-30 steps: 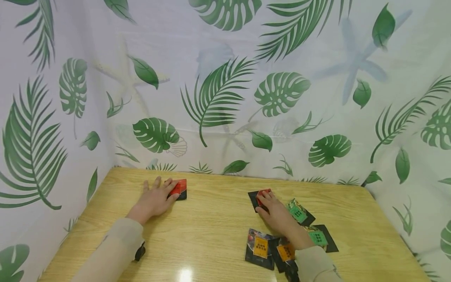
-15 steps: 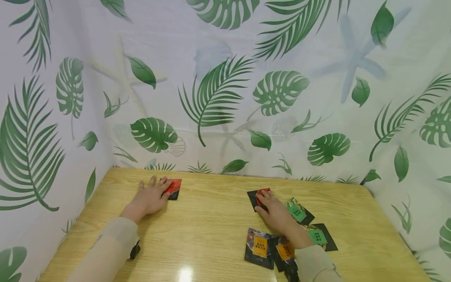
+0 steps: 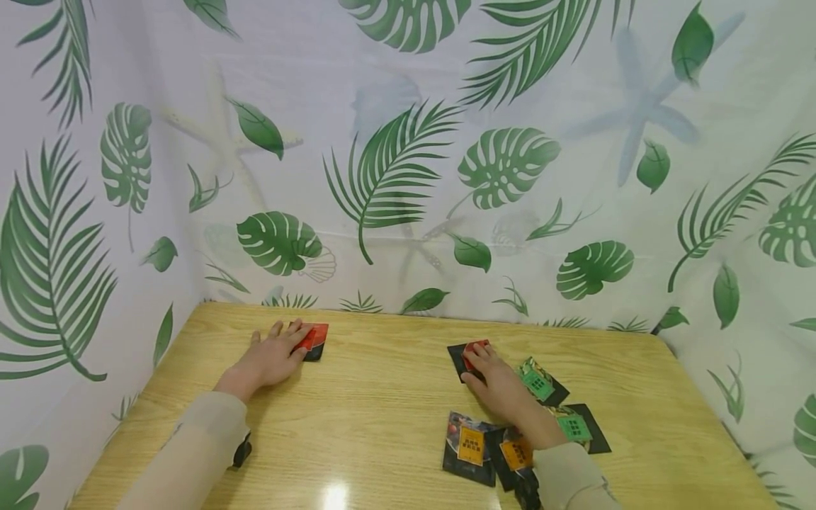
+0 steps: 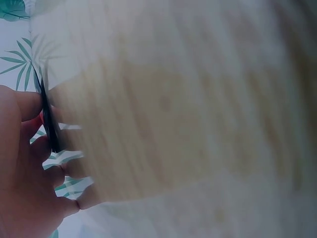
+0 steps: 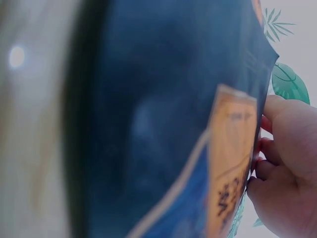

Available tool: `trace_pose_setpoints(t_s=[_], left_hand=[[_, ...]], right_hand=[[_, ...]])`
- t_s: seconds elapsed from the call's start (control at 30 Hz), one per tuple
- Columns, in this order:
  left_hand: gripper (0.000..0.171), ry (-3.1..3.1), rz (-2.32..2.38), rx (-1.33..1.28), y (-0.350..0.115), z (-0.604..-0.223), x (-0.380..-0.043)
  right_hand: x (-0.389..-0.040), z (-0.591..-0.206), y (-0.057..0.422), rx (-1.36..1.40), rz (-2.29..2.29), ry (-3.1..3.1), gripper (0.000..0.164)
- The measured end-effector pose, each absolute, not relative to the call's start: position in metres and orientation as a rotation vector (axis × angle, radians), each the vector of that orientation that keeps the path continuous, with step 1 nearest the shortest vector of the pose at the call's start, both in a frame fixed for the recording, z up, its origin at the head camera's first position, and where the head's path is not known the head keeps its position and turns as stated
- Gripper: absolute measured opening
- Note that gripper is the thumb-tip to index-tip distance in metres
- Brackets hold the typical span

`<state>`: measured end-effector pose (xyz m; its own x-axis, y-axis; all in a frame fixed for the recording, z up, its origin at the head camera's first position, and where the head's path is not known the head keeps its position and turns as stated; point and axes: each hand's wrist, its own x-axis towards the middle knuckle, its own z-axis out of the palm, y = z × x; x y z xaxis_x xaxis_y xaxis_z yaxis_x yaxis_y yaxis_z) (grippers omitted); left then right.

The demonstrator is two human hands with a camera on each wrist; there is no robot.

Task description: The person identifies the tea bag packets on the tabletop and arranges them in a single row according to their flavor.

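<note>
In the head view, my left hand (image 3: 273, 360) lies with fingers spread over a flat red and black packet (image 3: 318, 341) at the table's back left. The left wrist view shows that packet edge-on as a thin dark strip (image 4: 48, 116) beside the thumb. My right hand (image 3: 500, 388) rests its fingers on a second red and black packet (image 3: 457, 360), right of the middle, covering part of its red face. Close by the right forearm, a packet with an orange label (image 5: 163, 89) fills much of the right wrist view.
Two green-labelled packets (image 3: 539, 383) (image 3: 579, 428) lie right of the right hand. Two orange-labelled packets (image 3: 470, 450) (image 3: 513, 455) lie nearer me, one partly under the right sleeve. A leaf-printed cloth (image 3: 395, 177) rises behind the wooden table (image 3: 370, 411) and at both sides.
Over the first half second my left hand and its red packet slid slightly left; they have stayed put since. My right hand and the other packets keep their places.
</note>
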<state>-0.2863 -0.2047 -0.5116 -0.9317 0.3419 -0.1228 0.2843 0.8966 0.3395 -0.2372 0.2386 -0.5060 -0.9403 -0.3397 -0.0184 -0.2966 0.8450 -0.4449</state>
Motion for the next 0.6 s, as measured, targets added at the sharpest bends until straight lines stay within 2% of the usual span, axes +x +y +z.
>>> trace_pose_setpoints(t_s=[0.6], left_hand=[[0.056,2.887,0.454,0.482,-0.2037,-0.5101,-0.2848]], right_hand=[[-0.2418,-0.5078,0.2423,-0.534,-0.65,2.921,0.056]])
